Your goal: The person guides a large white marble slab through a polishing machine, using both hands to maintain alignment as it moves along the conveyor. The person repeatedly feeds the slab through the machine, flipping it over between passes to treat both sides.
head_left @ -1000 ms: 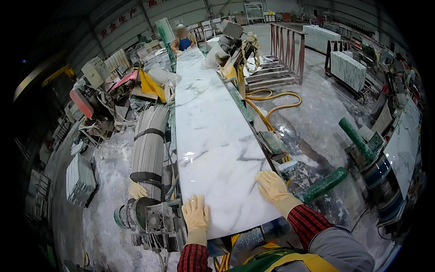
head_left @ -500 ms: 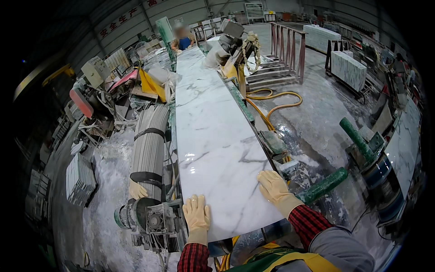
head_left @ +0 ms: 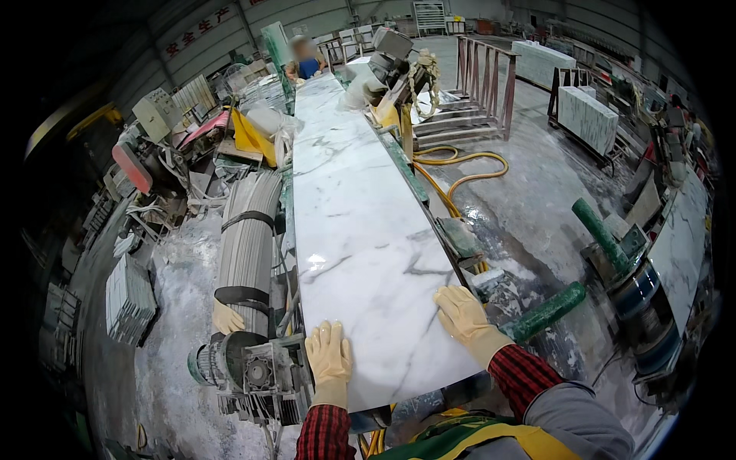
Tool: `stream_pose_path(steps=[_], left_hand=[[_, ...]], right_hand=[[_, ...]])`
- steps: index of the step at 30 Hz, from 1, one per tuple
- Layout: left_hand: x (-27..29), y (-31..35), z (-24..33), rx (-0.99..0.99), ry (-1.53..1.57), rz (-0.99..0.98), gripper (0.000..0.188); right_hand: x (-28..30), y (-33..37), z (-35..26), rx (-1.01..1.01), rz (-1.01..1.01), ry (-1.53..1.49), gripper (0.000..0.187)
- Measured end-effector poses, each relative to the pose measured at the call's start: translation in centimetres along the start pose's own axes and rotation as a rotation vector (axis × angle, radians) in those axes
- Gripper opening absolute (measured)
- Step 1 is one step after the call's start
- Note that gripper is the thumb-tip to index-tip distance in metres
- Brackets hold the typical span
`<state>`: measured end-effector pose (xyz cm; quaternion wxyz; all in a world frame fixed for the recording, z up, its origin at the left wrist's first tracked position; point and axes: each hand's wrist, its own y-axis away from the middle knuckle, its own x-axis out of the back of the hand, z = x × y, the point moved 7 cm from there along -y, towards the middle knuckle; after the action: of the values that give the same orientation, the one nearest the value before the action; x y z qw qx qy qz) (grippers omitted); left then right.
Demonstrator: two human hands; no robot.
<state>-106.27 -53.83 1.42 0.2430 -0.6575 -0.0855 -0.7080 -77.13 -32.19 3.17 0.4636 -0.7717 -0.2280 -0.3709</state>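
Note:
A long white marble slab (head_left: 360, 207) with grey veins stretches away from me on a narrow machine bed. Its surface is glossy and catches light spots. My left hand (head_left: 329, 359), in a cream rubber glove, lies on the slab's near left edge with fingers stretched forward. On the near right edge rests my right hand (head_left: 464, 316) in a matching glove, fingers extended flat over the stone. Neither hand is wrapped around anything. At the far end of the slab stands another person (head_left: 307, 63) in a blue garment.
Left of the slab are a grey motor (head_left: 230, 359), a strapped ribbed roll (head_left: 250, 222) and a spare glove (head_left: 228, 317). A green roller (head_left: 548, 310) juts out on the right. Yellow hoses (head_left: 479, 170) curl across the floor near a metal rack (head_left: 487, 88).
The whole view has shifted slightly left. Both my hands stay at the slab's near edges. The person at the far end has raised their upper body a little.

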Motion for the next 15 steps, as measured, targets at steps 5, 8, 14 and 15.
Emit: stream_pose_path(steps=[5,8,14,15], left_hand=[[-0.4,-0.5,-0.5,-0.027,-0.015,0.076,0.052],[-1.0,-0.9,-1.0,-0.031,-0.019,0.101,0.051],[-1.5,-1.5,-1.3,0.015,-0.025,0.044,0.051],[-1.5,-1.5,-1.4,0.018,-0.025,0.044,0.051]], right_hand=[[0.1,-0.2,-0.2,0.015,0.019,0.019,0.038],[0.0,0.0,0.0,0.011,0.003,0.017,0.039],[-0.4,0.3,0.0,0.013,0.002,0.055,0.040],[-0.2,0.2,-0.2,0.015,0.010,0.065,0.041]])
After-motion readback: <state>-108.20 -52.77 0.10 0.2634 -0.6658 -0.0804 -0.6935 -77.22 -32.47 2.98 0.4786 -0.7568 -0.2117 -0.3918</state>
